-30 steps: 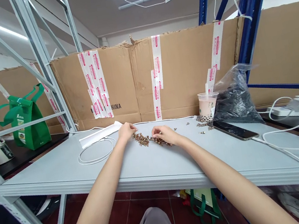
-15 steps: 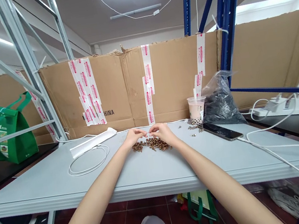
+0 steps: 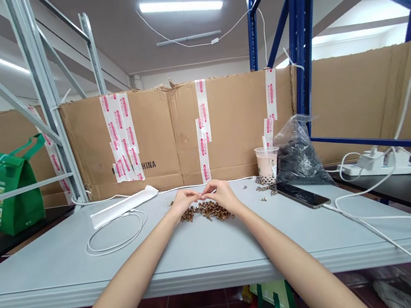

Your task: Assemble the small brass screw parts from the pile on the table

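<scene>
We see a pale grey table (image 3: 52,272) crossed by both forearms, which reach in from 7 and 5 o'clock and angle inward. Around the central heap of brass-coloured screws (image 3: 207,212) lie a plastic bag of dark parts (image 3: 300,160) at 2 o'clock, a phone (image 3: 298,195) at 3 o'clock and a white cable coil (image 3: 115,234) at 9 o'clock. The left hand (image 3: 185,201) and right hand (image 3: 220,196) sit at the heap's 12 o'clock edge, fingers (image 3: 206,189) curled, tips meeting; whether they grasp a screw, we cannot tell.
</scene>
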Available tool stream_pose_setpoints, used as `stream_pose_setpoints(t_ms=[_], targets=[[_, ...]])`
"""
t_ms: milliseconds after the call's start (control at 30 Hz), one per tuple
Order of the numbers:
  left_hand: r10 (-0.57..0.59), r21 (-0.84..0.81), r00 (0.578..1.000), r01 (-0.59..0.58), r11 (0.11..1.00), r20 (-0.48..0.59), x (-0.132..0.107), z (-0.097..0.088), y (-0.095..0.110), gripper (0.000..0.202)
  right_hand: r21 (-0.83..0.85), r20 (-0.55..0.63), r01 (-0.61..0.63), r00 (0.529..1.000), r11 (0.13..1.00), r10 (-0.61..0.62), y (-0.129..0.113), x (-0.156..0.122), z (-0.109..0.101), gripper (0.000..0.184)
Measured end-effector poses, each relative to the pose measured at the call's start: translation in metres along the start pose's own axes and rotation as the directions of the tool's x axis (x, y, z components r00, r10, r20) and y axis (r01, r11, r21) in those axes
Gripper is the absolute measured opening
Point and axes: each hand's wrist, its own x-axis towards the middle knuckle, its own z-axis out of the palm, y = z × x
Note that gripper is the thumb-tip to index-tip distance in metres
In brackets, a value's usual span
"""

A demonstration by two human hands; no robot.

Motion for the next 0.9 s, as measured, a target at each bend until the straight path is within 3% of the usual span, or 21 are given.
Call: stream_pose_setpoints(t_ms=[133,233,433,600,800,900], targets=[[0.033,-0.033,0.997,-0.035,0.999,-0.068,0.0028,0.0003,-0.0017,0.021,0.082,-0.034,-0.049,0.998,0.995,0.052,-0.0002,0.0014,0.0,0.018],[0.04,-0.05,0.998,-0.043,0.998,-0.058,0.0025,0.0014,-0.0021,0.021,0.122,-0.033,-0.052,0.998,0.991,0.056,0.0002,0.0015,0.0005,0.02],[0.038,-0.07,0.997,-0.043,0.997,-0.074,-0.0001,0.0057,-0.0009,0.028,0.074,-0.087,-0.026,0.996,0.997,0.032,-0.0027,0.0018,-0.001,0.019],[0.166,-0.141,0.986,-0.168,0.976,-0.025,0.0022,0.0084,-0.0021,0.034,0.019,-0.123,-0.029,0.992,0.999,0.031,-0.0047,0.0025,-0.0032,0.017],[0.265,0.178,0.942,-0.23,0.957,-0.207,0.0019,0.0056,0.0022,0.021,0.266,-0.023,-0.116,0.992,0.957,0.126,-0.0012,0.0038,-0.0003,0.021],[0.334,0.329,0.916,-0.252,0.91,-0.223,-0.0004,0.0025,0.0051,0.019,0.348,-0.025,-0.126,0.989,0.929,0.143,-0.0002,0.0048,0.0002,0.027]])
